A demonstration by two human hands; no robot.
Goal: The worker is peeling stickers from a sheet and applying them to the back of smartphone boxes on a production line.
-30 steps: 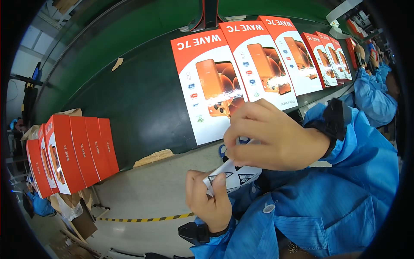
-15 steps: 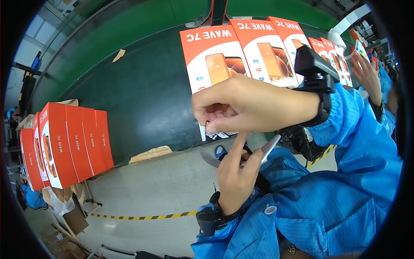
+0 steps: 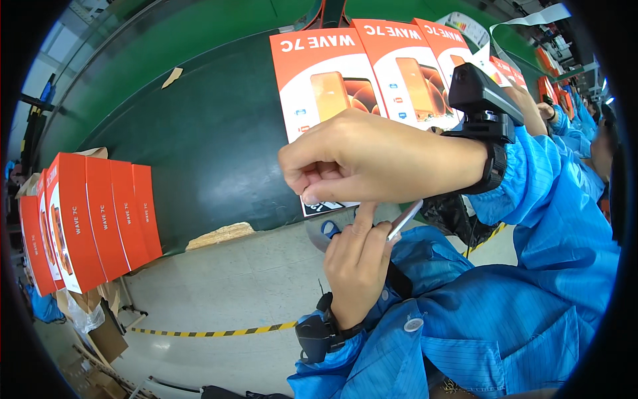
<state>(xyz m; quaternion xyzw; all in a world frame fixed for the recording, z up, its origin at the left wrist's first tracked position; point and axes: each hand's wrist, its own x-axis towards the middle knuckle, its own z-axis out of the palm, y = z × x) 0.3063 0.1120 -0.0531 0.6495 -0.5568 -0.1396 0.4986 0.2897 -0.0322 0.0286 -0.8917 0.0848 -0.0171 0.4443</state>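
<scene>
A red and white phone box (image 3: 332, 80) lies flat at the table's front edge, its printed face up. Over its lower part is my right hand (image 3: 372, 156), fingers curled in and thumb tip pressed down at the box's near left corner. The palm side is hidden, so I cannot see whether something small sits in the fingers. Just below, my left hand (image 3: 359, 272) grips a thin white flat item (image 3: 405, 219) between thumb and fingers. Its index finger reaches up to the box's near edge. Most of the white item is hidden behind the hand.
More phone boxes (image 3: 412, 73) lie in a row to the right. Upright red boxes (image 3: 93, 219) stand at the left on the dark green table (image 3: 199, 146). The table's front edge is chipped (image 3: 222, 235). A white label strip (image 3: 531, 18) and co-workers' arms (image 3: 565, 123) are at the right.
The whole view has shifted, with boxes slightly further left. My right thumb now presses lower over the box corner. A white strip has come into view at the far right, and a co-worker's hand there has moved.
</scene>
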